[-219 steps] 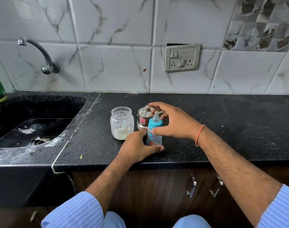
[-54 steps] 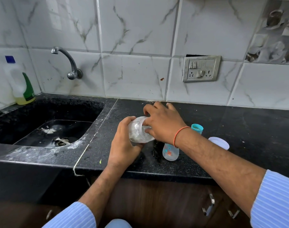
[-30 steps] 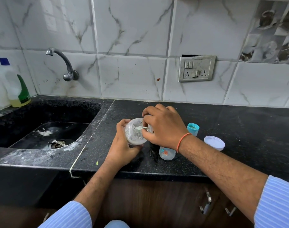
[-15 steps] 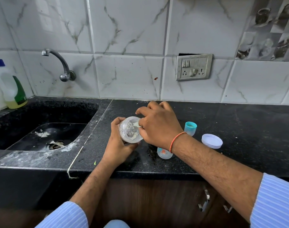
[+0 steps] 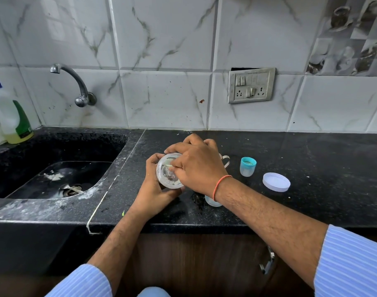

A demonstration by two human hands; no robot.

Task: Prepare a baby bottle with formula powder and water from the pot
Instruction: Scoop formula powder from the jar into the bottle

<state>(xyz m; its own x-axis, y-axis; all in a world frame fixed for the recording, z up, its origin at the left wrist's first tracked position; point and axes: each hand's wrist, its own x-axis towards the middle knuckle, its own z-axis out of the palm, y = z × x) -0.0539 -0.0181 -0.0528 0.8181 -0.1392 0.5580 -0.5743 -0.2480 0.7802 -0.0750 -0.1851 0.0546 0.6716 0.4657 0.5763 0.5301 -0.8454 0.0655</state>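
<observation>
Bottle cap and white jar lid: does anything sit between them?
No. In the head view, only bare black countertop separates the teal bottle cap from the white jar lid.

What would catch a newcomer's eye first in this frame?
The two hands meeting mid-counter: the left hand grips a tilted clear jar while the right hand works a small scoop at its mouth. Right of them stand the teal bottle cap and the jar's white lid; the open baby bottle peeks from under the right wrist.
</observation>
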